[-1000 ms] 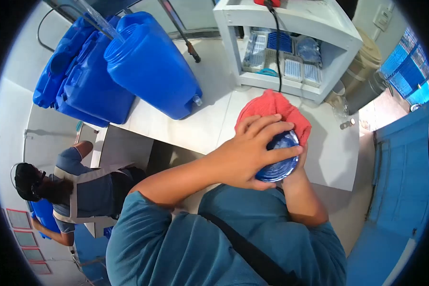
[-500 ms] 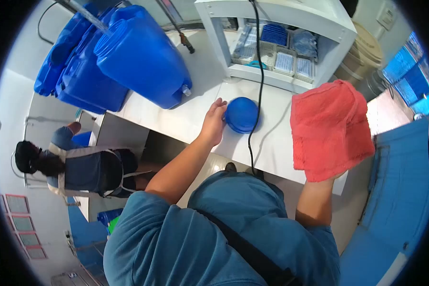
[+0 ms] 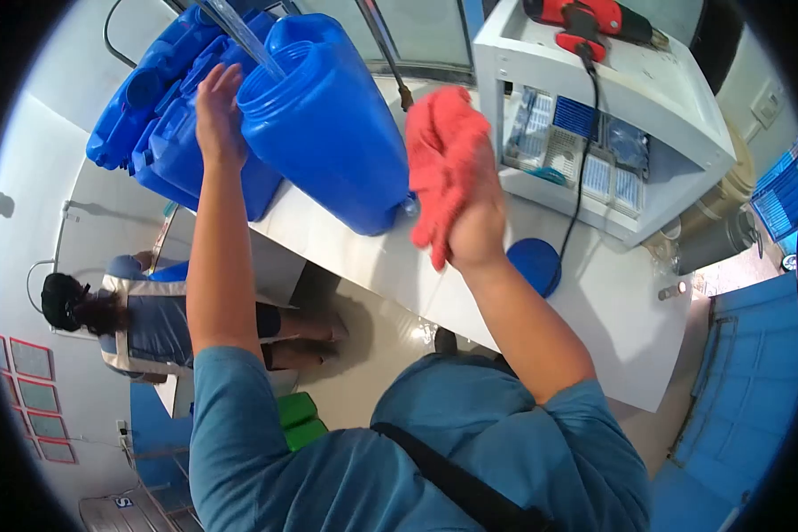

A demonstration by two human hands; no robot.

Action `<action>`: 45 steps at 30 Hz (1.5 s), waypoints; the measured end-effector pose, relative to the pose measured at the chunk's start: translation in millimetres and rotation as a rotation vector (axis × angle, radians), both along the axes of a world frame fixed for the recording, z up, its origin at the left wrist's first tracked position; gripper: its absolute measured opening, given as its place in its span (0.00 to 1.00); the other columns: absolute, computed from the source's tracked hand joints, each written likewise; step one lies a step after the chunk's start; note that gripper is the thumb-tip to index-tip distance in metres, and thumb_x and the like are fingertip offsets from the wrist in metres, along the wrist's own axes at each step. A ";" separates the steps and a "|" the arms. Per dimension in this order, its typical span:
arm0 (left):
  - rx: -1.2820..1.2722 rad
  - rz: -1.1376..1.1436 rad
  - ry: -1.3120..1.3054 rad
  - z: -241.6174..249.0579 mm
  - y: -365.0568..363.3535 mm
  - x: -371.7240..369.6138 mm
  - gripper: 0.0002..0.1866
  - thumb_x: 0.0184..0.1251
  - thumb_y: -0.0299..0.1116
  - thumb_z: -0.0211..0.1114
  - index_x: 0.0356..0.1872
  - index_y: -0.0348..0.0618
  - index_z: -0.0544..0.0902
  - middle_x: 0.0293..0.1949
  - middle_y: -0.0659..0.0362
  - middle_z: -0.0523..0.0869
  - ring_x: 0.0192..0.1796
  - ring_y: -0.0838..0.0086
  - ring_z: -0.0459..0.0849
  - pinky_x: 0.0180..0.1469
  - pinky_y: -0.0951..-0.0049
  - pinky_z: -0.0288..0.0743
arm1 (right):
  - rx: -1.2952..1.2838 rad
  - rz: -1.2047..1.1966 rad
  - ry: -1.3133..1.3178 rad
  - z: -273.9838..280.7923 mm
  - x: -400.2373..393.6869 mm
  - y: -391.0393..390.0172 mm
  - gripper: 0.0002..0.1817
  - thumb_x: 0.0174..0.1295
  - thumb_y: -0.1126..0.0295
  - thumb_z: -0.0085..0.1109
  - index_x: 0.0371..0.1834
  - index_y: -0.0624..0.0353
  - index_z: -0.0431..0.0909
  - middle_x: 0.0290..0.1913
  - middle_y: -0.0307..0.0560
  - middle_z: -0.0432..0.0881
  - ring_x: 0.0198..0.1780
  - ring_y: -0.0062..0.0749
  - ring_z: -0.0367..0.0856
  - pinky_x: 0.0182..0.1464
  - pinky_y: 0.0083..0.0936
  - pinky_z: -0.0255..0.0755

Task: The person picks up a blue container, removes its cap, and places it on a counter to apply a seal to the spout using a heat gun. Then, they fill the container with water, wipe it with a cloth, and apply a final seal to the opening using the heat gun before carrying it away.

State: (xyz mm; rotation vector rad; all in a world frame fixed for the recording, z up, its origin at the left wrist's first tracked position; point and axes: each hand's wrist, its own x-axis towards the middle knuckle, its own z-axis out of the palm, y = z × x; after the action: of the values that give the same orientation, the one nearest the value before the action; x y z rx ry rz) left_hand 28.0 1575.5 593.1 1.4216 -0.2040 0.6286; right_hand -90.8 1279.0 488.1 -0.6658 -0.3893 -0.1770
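My right hand [image 3: 481, 223] grips a bunched red cloth [image 3: 448, 155], raised beside the nearest large blue jerrycan [image 3: 332, 124]. Its wide mouth has no cap on, and a clear tube [image 3: 255, 43] slants into the opening. To the left of that mouth, my left hand [image 3: 219, 117] is lifted with fingers stretched, holding nothing. It overlaps another blue jerrycan [image 3: 173, 146] behind. A round blue lid [image 3: 532, 264] lies on the white table [image 3: 621, 310], partly covered in view by my right wrist.
A white shelf unit [image 3: 696, 115] holds small trays, with a red-and-black heat gun [image 3: 607, 19] on top. Its black cord [image 3: 585, 168] hangs down across the table. At the left, another person [image 3: 151, 310] stands at a separate counter.
My left hand has left the blue lid and risen to the jerrycan's mouth. The red cloth, spread out earlier, is now bunched and has moved left with my right hand. The view has shifted left.
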 end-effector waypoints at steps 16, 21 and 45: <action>-0.186 -0.328 0.268 -12.1 12.0 22.1 0.25 0.75 0.50 0.54 0.56 0.36 0.81 0.48 0.50 0.88 0.47 0.62 0.88 0.54 0.61 0.82 | -0.071 0.472 0.347 -40.6 227.3 94.6 0.26 0.79 0.48 0.42 0.64 0.55 0.77 0.56 0.45 0.83 0.49 0.24 0.81 0.53 0.24 0.77; -0.206 -0.398 0.283 -12.6 20.0 28.5 0.25 0.75 0.51 0.55 0.56 0.38 0.81 0.48 0.49 0.88 0.49 0.61 0.88 0.56 0.59 0.82 | -0.516 0.435 0.812 -62.7 136.4 58.9 0.31 0.77 0.42 0.40 0.67 0.54 0.74 0.59 0.45 0.81 0.50 0.25 0.80 0.56 0.25 0.75; -0.142 -0.247 0.280 -9.7 0.4 24.8 0.28 0.76 0.53 0.48 0.51 0.35 0.81 0.44 0.52 0.87 0.45 0.68 0.86 0.54 0.68 0.80 | -0.286 0.368 0.496 -66.4 126.3 68.3 0.38 0.77 0.41 0.40 0.79 0.58 0.58 0.73 0.52 0.69 0.72 0.34 0.67 0.73 0.30 0.60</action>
State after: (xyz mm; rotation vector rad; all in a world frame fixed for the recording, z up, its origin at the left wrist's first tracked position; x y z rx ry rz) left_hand 52.8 1575.9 583.4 1.3054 -0.1086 0.2329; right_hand 35.5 1347.3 421.7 -0.8769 -0.0521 0.3967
